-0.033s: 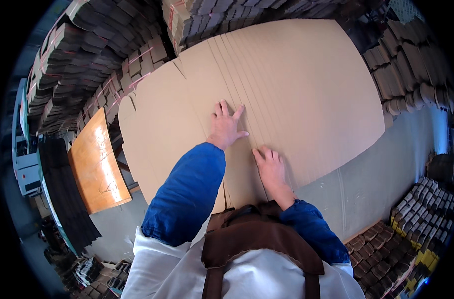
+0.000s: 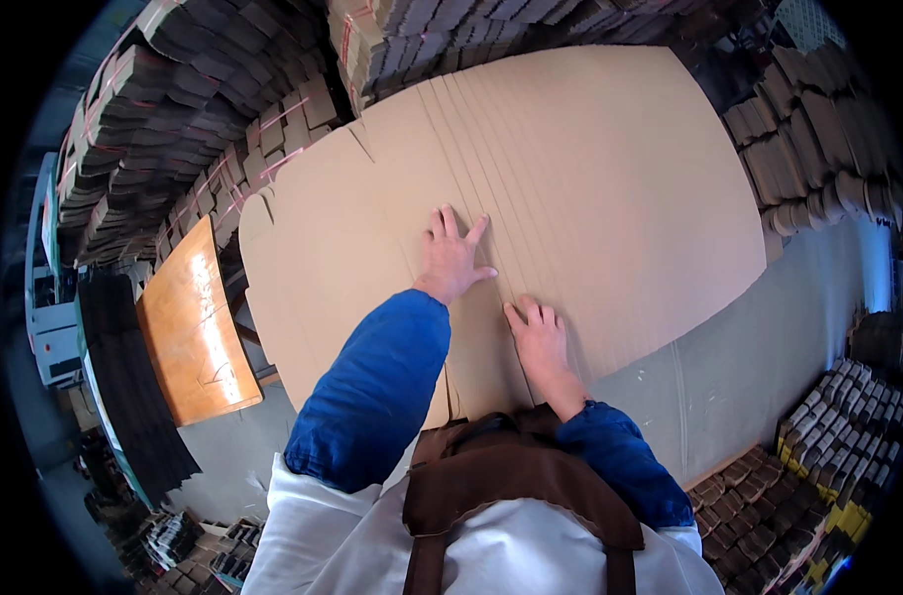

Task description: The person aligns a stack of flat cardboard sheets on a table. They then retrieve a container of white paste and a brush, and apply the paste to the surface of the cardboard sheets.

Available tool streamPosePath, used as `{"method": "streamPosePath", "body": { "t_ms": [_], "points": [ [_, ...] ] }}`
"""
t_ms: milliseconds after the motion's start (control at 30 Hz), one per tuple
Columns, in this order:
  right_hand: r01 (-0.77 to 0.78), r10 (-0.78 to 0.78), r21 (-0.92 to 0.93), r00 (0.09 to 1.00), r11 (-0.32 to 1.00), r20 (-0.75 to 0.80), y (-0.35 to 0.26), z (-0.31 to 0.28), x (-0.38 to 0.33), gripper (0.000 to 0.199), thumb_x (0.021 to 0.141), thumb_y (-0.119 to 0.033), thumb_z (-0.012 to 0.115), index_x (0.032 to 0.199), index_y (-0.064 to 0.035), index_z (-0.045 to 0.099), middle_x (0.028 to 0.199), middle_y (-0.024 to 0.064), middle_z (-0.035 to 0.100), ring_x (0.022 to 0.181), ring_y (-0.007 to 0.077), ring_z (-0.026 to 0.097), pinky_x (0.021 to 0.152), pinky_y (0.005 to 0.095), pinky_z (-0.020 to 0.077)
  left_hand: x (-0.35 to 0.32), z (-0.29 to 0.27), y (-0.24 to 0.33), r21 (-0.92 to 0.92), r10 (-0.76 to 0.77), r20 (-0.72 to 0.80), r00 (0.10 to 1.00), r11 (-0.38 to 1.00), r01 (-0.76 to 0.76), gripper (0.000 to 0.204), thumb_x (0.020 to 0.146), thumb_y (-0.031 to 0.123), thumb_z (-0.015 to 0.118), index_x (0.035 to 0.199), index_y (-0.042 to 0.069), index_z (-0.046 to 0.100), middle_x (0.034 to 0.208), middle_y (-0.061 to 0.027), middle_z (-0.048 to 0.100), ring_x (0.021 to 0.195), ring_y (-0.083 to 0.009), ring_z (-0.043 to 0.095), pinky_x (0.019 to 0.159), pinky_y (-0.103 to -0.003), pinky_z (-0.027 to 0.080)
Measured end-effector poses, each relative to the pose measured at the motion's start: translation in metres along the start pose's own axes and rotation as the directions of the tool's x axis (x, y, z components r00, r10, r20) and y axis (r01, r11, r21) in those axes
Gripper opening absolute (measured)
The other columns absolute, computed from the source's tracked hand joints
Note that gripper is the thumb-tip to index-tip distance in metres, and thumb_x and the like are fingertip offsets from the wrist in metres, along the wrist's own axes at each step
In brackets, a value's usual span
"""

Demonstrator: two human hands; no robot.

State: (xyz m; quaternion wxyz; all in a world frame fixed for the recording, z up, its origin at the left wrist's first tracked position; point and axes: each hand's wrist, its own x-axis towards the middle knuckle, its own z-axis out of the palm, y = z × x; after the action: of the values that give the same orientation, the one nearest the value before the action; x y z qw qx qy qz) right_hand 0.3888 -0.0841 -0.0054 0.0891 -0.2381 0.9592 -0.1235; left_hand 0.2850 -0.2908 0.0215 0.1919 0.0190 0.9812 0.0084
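Observation:
A large tan cardboard sheet [image 2: 630, 198] spreads out in front of me, reaching almost to my apron [image 2: 521, 476]. Several near-parallel lines run down its middle from the far edge; whether they are creases or edges of overlapping sheets I cannot tell. Slits cut into its far left edge. My left hand [image 2: 454, 258] lies on the cardboard left of these lines, fingers spread and holding nothing. Nearer to me and to the right, my right hand [image 2: 541, 339] rests on it with fingertips apart, by a line that runs toward my body.
Bundled stacks of cardboard pieces [image 2: 164, 129] rise at the far left, with more stacks [image 2: 808, 139] at the far right. A shiny orange-brown board [image 2: 199, 322] stands left of the sheet. Rows of stacked pieces [image 2: 848, 412] lie on the grey floor [image 2: 689, 392] at lower right.
The whole scene sits slightly lower in the picture. Both hands keep their places on the cardboard.

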Motion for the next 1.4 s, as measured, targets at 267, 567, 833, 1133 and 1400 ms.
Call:
{"method": "streamPosePath", "body": {
  "t_ms": [267,567,833,1133,1400],
  "points": [
    [-0.006,0.007,0.019,1.000,1.000,-0.021,0.000,0.002,-0.004,0.054,0.084,-0.018,0.071,0.136,-0.0258,0.060,0.140,0.0019,0.048,0.116,0.0266,0.050,0.093,0.0442,0.0466,-0.013,0.026,-0.018,-0.225,-0.052,-0.146,0.988,0.974,0.018,0.120,0.067,0.069,0.079,0.158,0.012,0.026,0.166,-0.0155,0.017,0.154,-0.0316,0.013,0.117,-0.065,0.019],
    [-0.004,0.002,0.089,0.999,0.996,0.032,0.008,-0.010,0.001,0.057,0.080,-0.020,0.078,0.134,-0.0256,0.063,0.137,0.0032,0.051,0.119,0.0274,0.050,0.098,0.0455,0.0467,-0.010,0.040,-0.020,-0.290,-0.041,-0.161,0.986,0.957,-0.008,0.125,0.065,0.070,0.079,0.160,0.012,0.022,0.167,-0.0140,0.015,0.156,-0.0300,0.008,0.119,-0.065,0.014],
    [-0.006,0.000,0.087,0.998,0.996,0.065,0.009,-0.010,0.004,0.060,0.079,-0.022,0.080,0.135,-0.0275,0.062,0.138,0.0025,0.050,0.120,0.0271,0.050,0.097,0.0449,0.0472,-0.010,0.039,-0.023,-0.278,-0.032,-0.150,0.988,0.960,-0.011,0.124,0.065,0.070,0.078,0.160,0.013,0.022,0.168,-0.0139,0.013,0.156,-0.0299,0.008,0.119,-0.065,0.012],
    [0.017,-0.023,0.083,0.997,0.996,0.072,0.014,-0.007,0.003,0.060,0.079,-0.025,0.080,0.136,-0.0286,0.060,0.140,0.0015,0.048,0.120,0.0266,0.049,0.096,0.0443,0.0468,-0.009,0.042,-0.024,-0.292,-0.028,-0.169,0.985,0.956,-0.023,0.122,0.066,0.070,0.078,0.159,0.012,0.025,0.168,-0.0140,0.013,0.156,-0.0305,0.008,0.119,-0.066,0.013],
    [0.023,-0.032,0.088,0.995,0.996,0.097,0.016,-0.008,0.003,0.061,0.081,-0.027,0.079,0.138,-0.0280,0.059,0.142,0.0021,0.046,0.122,0.0269,0.047,0.097,0.0452,0.0465,-0.009,0.041,-0.023,-0.284,-0.026,-0.169,0.985,0.959,-0.023,0.122,0.065,0.070,0.079,0.159,0.012,0.025,0.167,-0.0141,0.014,0.156,-0.0305,0.008,0.119,-0.066,0.013]
  ]
}}
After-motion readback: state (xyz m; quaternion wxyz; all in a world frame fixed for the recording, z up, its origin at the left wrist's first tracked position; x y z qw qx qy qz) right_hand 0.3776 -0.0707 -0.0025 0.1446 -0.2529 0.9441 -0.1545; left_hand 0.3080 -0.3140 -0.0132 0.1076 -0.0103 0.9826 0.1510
